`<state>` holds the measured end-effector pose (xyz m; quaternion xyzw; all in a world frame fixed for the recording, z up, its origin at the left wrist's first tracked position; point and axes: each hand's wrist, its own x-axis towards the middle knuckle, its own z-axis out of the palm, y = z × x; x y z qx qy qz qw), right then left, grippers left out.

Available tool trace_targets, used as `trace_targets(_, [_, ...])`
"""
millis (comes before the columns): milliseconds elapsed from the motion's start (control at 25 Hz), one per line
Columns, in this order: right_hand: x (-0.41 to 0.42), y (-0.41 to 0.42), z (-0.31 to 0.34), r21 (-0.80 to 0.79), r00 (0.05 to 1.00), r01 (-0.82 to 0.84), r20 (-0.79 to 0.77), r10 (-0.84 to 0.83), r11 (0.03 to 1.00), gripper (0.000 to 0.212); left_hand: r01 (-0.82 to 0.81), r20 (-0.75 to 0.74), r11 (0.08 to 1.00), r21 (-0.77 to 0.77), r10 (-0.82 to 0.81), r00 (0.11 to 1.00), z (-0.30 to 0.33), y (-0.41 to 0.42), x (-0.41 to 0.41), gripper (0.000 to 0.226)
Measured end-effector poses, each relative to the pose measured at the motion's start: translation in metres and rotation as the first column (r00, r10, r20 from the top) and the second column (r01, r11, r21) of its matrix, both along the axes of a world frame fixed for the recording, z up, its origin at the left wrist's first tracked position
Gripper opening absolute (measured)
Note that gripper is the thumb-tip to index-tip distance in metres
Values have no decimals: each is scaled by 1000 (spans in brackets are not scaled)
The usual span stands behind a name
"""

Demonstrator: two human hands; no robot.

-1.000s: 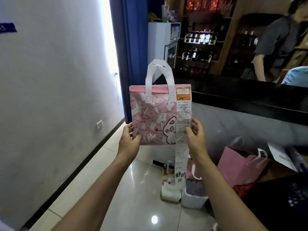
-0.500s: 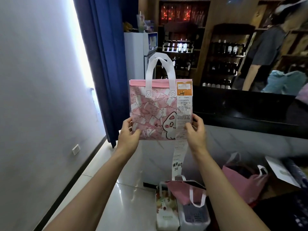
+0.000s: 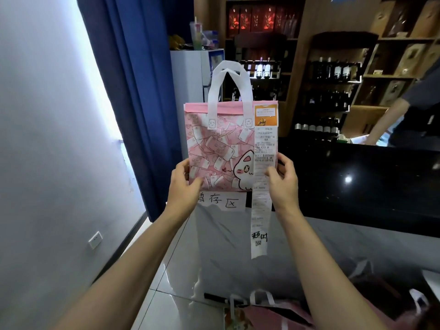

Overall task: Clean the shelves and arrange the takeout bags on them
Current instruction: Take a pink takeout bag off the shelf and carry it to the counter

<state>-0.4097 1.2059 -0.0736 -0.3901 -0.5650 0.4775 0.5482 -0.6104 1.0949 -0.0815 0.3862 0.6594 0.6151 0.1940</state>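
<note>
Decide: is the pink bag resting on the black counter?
No: both the left hand and right hand hold the pink takeout bag up in the air.

takeout bag (image 3: pixel 214 148): looking like matt non-woven cloth, printed pink | receipt (image 3: pixel 264 177): hanging as thin matt paper | counter (image 3: pixel 357 177): showing glossy black top, reflecting a light | floor (image 3: pixel 166 306): shining as glossy tile | shelves (image 3: pixel 371 77): appearing as matt wood | curtain (image 3: pixel 133 91): hanging as blue cloth

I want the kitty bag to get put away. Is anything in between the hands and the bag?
No. The left hand and right hand already grip the pink cat bag by its lower corners, nothing between. The long receipt hangs down its front under the right thumb. No takeout shelf is identifiable here.
</note>
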Motion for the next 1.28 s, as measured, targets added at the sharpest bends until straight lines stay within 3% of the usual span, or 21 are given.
trace_targets(400, [-52, 96, -2, -28, 999, 46, 13, -45, 999, 42, 61, -7, 997, -50, -61, 998, -2, 103, -53, 54])
trace_targets(720, [-81, 150, -13, -48, 992, 122, 44, -120, 991, 43, 114, -9, 991, -71, -114, 993, -5, 177, -94, 44])
trace_targets(1280, [-95, 167, -29, -19, 985, 124, 126, -120, 992, 43, 98, -12, 992, -79, -99, 995, -17, 193, -116, 46])
